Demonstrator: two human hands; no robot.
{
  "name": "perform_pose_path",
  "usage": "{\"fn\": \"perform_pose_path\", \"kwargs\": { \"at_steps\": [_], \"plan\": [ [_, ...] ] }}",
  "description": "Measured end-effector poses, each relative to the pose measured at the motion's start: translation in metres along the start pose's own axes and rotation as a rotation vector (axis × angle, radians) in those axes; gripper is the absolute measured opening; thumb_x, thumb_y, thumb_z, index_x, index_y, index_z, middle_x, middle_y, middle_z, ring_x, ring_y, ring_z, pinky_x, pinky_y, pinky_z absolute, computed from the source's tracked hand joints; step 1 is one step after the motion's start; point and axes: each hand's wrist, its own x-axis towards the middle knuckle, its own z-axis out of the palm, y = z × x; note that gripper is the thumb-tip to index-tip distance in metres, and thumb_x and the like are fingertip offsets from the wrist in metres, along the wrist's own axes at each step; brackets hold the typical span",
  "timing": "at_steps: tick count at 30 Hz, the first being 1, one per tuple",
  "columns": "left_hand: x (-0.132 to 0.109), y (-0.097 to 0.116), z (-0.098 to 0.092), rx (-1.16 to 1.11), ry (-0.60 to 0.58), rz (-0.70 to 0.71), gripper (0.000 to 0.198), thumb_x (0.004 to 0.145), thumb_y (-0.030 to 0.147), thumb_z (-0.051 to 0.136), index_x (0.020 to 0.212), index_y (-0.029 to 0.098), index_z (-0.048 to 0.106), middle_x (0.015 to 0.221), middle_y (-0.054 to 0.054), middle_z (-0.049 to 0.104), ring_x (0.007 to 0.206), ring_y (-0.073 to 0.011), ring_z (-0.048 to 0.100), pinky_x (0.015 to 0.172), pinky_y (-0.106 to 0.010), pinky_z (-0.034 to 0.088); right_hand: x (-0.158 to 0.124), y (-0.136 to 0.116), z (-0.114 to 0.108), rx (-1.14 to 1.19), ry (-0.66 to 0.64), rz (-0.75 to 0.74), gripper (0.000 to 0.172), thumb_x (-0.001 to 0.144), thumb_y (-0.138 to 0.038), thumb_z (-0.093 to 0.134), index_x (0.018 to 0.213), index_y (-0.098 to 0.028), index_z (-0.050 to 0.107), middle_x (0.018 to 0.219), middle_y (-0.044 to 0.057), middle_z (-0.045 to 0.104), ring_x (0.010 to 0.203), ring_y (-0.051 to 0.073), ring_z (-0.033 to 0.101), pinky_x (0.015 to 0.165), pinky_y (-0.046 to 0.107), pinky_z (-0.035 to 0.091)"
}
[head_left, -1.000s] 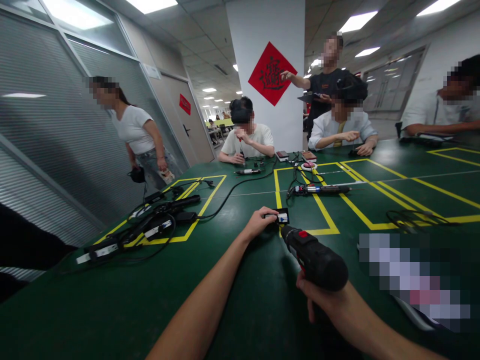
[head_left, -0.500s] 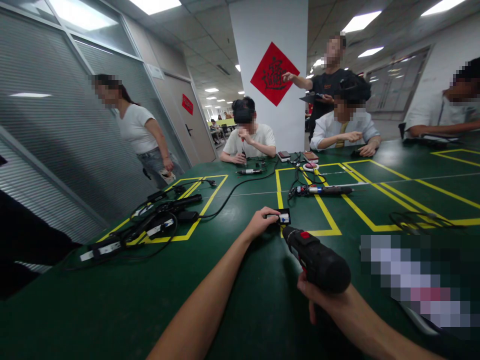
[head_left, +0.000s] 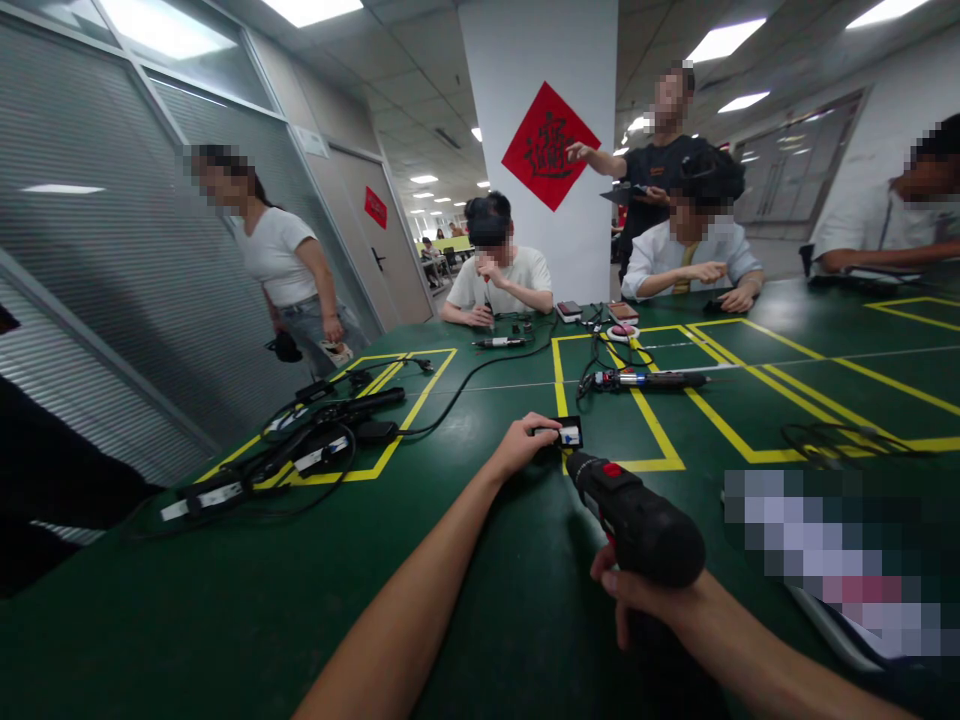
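In the middle of the head view, my left hand (head_left: 523, 445) has its fingers closed on the left side of a small black piece (head_left: 576, 424) with a white and blue part (head_left: 571, 438) in it. What exactly this piece is, I cannot make out. My right hand (head_left: 637, 592) is wrapped round the grip of a black cordless drill (head_left: 645, 525) with a red button on top. The drill's nose points away from me and sits just below the small piece. Its tip is too dark and small to tell whether it touches.
Black cables and devices (head_left: 300, 450) lie on the left of the green table (head_left: 247, 620). A pen-like tool (head_left: 652, 381) with cables lies beyond my hands. At the right is a blurred-out flat object (head_left: 832, 570). Several people sit or stand around, one (head_left: 499, 270) across the table.
Both hands, the drill and the small piece stay almost where they were. My right fingers shift slightly on the grip. The person at the left has moved an arm a little.
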Motion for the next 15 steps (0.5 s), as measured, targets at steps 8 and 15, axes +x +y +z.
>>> {"fn": "perform_pose_path", "kwargs": {
  "at_steps": [8,15],
  "plan": [
    [-0.0006,0.0025,-0.0006,-0.018,-0.013,0.003,0.027,0.074,0.032,0.055,0.094,0.018,0.065,0.096,-0.005,0.059,0.091,-0.0168,0.053,0.085,-0.029,0.039,-0.0018,-0.0042,0.0014,0.025,-0.04,0.144,0.045,0.071,-0.034,0.061,0.108,-0.016,0.043,0.083,0.007,0.065,0.048,0.014,0.06,0.05,0.029,0.045],
    [0.0,0.002,-0.0004,-0.027,-0.012,-0.002,0.026,0.074,0.033,0.056,0.093,0.018,0.065,0.095,-0.005,0.059,0.091,-0.0168,0.053,0.085,-0.029,0.039,-0.0021,-0.0041,0.0048,0.064,-0.057,0.158,0.035,0.074,-0.031,0.056,0.1,-0.013,0.042,0.057,0.0,0.062,0.041,0.011,0.054,0.045,0.025,0.041]
  ]
}}
